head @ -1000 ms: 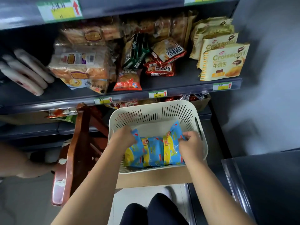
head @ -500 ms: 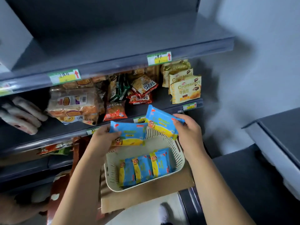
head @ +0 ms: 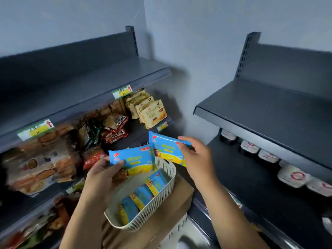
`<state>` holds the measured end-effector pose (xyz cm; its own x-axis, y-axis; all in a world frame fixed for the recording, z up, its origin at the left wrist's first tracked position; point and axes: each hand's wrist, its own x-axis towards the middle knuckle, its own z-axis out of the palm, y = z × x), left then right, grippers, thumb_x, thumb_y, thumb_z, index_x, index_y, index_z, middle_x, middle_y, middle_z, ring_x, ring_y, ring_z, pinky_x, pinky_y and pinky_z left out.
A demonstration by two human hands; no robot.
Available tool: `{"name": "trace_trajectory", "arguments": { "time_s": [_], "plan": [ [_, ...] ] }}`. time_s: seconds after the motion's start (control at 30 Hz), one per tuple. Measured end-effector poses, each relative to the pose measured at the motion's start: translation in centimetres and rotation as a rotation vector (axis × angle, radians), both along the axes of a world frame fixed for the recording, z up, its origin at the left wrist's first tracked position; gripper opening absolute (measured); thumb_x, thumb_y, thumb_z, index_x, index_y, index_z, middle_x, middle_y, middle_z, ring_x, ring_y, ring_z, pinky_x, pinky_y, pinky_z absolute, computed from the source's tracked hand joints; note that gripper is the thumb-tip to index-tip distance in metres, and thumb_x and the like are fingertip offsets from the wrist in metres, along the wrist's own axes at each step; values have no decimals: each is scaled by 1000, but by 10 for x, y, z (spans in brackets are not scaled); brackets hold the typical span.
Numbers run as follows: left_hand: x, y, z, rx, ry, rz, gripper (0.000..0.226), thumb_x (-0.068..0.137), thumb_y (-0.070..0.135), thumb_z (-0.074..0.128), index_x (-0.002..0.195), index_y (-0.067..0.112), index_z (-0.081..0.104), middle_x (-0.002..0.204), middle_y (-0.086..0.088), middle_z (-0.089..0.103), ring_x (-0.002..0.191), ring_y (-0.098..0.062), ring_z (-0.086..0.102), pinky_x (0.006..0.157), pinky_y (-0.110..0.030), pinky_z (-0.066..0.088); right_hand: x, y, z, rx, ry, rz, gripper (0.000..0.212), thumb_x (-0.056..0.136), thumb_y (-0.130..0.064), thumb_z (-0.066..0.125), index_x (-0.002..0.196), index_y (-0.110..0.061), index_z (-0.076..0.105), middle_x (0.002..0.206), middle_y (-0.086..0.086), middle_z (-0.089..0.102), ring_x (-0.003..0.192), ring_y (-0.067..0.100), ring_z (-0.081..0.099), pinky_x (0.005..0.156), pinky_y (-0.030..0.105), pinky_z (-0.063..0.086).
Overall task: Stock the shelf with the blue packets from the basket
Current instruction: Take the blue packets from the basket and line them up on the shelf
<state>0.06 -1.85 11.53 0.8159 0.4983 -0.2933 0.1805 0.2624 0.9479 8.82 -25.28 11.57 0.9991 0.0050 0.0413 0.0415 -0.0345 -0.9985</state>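
My left hand (head: 103, 174) grips one blue-and-yellow packet (head: 133, 159) by its left end, held above the white slatted basket (head: 159, 203). My right hand (head: 197, 159) grips a second blue packet (head: 166, 147) by its right end, a little higher and to the right, over the basket's far rim. Three more blue packets (head: 142, 194) lie side by side in the basket's bottom. The basket rests on a brown cardboard box (head: 172, 211). A bare dark grey top shelf (head: 86, 83) runs along the upper left.
Below the top shelf, a shelf holds bread bags (head: 37, 164), red snack packs (head: 115, 130) and yellow croissant packs (head: 152, 112). On the right stands a second grey shelf unit (head: 269, 108) with white-lidded tubs (head: 294, 177) on its lower level. A pale wall is behind.
Both hands took a blue packet each from the basket and lifted them above it. My view has swung up and to the right, bringing the top shelf and right shelf unit into sight.
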Motion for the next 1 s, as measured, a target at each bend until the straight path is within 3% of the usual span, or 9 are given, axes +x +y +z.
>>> {"name": "trace_trajectory", "arguments": {
  "time_s": [0.07,0.13,0.2,0.33,0.53,0.67,0.8,0.9,1.0],
  "plan": [
    [-13,-19,1,-18,2,-90,7,92,3,68,98,6,66,82,-14,77,61,-23,73,52,-33,60,-36,-21,-1,1,-28,-89,20,97,-10,66,101,-26,77,83,-13,72,70,-4,65,60,16,51],
    [-23,-39,2,-36,-3,-173,13,91,4,70,104,5,67,95,-23,76,77,-34,73,72,-48,64,-68,-43,0,9,-42,-168,19,97,-10,67,103,-24,78,84,-10,72,67,-3,62,59,15,49],
    [-30,-63,4,-41,-15,-257,10,91,6,72,100,11,70,104,-26,74,84,-36,69,87,-55,56,-95,-68,3,19,-38,-241,19,97,-11,67,103,-26,78,85,-7,72,68,-1,61,60,17,50],
    [-33,-126,16,-13,-72,-425,11,94,5,68,98,15,67,89,-12,74,62,-17,67,72,-36,55,-142,-129,20,2,-95,-430,19,94,-5,68,101,-20,77,80,-11,69,67,-2,60,64,13,47],
    [-38,-247,51,-64,-205,-662,17,93,4,69,83,18,66,82,-8,72,62,-15,65,57,-25,59,-212,-228,53,60,-131,-676,16,97,-7,66,105,-16,77,91,-10,70,76,-4,66,64,16,53],
    [-56,-332,73,-93,-255,-780,10,94,9,68,95,19,67,95,-8,78,78,-18,72,65,-29,60,-253,-292,78,239,-147,-824,14,96,-10,69,102,-19,78,88,-8,75,74,0,70,60,17,54],
    [-80,-413,90,-122,-282,-852,11,95,7,68,105,11,66,105,-12,78,89,-23,74,69,-31,63,-288,-354,94,267,-172,-929,14,96,-14,71,100,-24,79,93,-2,76,77,11,73,58,28,57],
    [-97,-472,100,-132,-311,-907,17,95,7,68,111,9,65,108,-10,78,92,-22,76,64,-27,62,-310,-403,104,250,-184,-960,13,98,-16,69,103,-23,78,93,0,76,77,16,73,64,40,60],
    [-119,-536,112,-146,-352,-958,15,95,7,67,110,9,66,107,-8,79,92,-20,76,66,-28,62,-332,-462,114,225,-237,-983,14,98,-13,68,103,-22,78,100,8,78,85,23,76,72,42,63]
  ]
}}
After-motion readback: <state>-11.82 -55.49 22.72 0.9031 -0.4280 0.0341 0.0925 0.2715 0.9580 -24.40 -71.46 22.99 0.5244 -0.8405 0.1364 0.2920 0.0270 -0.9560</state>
